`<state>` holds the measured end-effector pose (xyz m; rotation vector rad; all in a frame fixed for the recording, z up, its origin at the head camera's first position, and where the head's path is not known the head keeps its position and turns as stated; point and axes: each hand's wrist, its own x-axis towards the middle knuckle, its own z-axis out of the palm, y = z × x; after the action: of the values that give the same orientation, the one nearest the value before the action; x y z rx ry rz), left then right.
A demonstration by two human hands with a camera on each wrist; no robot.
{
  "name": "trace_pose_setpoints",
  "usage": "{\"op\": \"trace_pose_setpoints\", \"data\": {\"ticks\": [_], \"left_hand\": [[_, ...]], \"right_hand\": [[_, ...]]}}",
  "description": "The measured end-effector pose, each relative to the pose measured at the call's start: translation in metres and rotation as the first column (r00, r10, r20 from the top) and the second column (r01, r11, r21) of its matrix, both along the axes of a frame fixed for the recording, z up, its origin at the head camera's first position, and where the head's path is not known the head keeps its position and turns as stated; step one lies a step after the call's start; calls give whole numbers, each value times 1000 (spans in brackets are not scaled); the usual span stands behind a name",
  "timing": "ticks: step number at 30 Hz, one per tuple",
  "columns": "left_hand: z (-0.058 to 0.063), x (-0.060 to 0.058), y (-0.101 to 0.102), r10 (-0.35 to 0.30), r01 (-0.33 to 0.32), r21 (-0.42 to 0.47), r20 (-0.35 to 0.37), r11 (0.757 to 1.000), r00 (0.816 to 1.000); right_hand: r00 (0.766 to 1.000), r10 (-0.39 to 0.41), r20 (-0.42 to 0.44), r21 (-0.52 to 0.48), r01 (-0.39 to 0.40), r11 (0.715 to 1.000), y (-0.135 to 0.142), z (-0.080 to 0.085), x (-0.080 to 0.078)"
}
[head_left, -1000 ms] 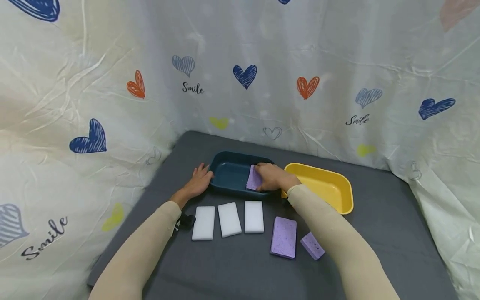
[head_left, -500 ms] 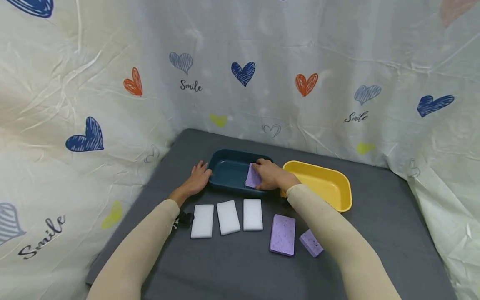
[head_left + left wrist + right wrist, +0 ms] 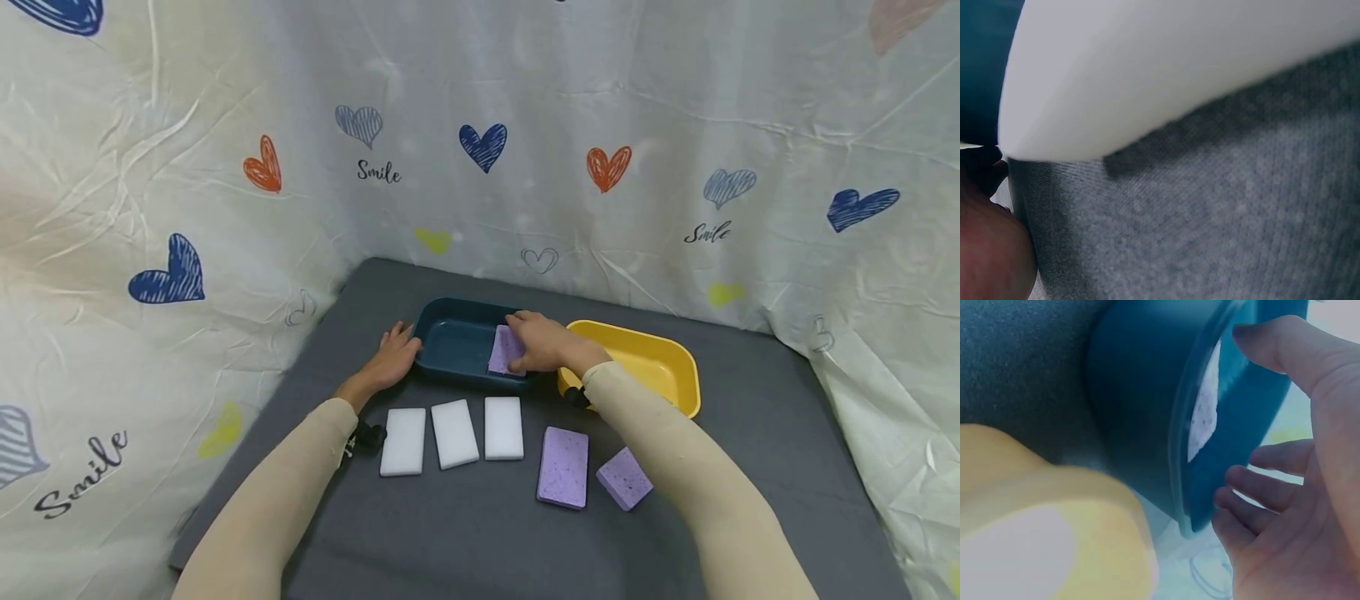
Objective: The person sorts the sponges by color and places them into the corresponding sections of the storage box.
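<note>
A purple sponge lies at the right end of the dark blue tray. My right hand is over that end, its fingers spread. In the right wrist view the thumb and fingers stand apart, and the sponge sits inside the tray away from them. My left hand rests against the tray's left end with its fingers extended. The left wrist view shows only part of that hand, with a blurred white sponge filling its upper part.
A yellow tray stands right of the blue one, partly behind my right forearm. Three white sponges line up in front of the blue tray. Two more purple sponges lie nearer, at the right. A patterned curtain hangs behind the table.
My right hand has let go of the purple sponge and shifted slightly right, leaving it in the blue tray. The left hand has stayed at the tray's left end.
</note>
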<state>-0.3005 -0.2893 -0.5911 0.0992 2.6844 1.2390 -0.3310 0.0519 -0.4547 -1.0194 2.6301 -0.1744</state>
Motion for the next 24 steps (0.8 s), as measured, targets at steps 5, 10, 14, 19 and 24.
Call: {"op": "trace_pose_setpoints", "data": {"ticks": [5,10,14,19,24], "left_hand": [[5,0,2,-1,1,-5,3,1000,1000],[15,7,7,3,-3,-13,-9,1000,1000],[14,8,7,5,-5,-5,-15,1000,1000],[7,5,5,-1,1,-28,-8,1000,1000],[8,5,5,1,-1,-31,-1,1000,1000]], "right_hand": [[1000,-5,1,-19,5,1000,7,7,-3],[1000,11,-6,-33,-11,999,17,19,-4],[1000,2,-2,-31,-2,1000,23,29,-3],[1000,4,-6,-24,-4,1000,30,39,-1],[999,18,-31,-1,-18,1000,36,51,3]]}}
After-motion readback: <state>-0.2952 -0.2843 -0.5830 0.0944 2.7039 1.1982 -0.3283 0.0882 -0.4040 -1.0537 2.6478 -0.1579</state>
